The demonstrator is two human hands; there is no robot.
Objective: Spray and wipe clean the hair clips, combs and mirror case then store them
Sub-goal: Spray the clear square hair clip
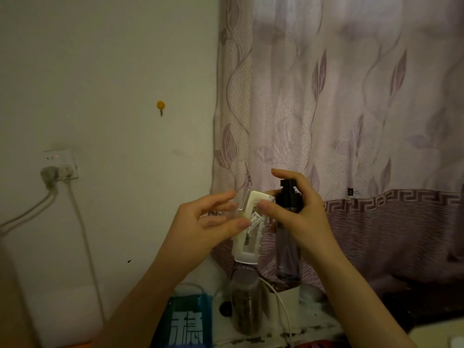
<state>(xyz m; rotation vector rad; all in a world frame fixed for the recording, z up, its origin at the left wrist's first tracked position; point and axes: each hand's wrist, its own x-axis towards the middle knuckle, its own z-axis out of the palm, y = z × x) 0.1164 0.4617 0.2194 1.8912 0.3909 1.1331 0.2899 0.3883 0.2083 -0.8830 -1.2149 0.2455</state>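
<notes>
Item: I hold the white rectangular plastic mirror case (pixel 247 227) pinched in my left hand (pixel 200 224), just left of the clear black-capped spray bottle (pixel 288 237) my right hand (pixel 298 217) grips, forefinger over its nozzle, apparently for spraying.

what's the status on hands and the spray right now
Left hand holds white case by fingers. Right hand grips spray bottle, index on black pump, aimed at case. Nothing in the way.
</notes>
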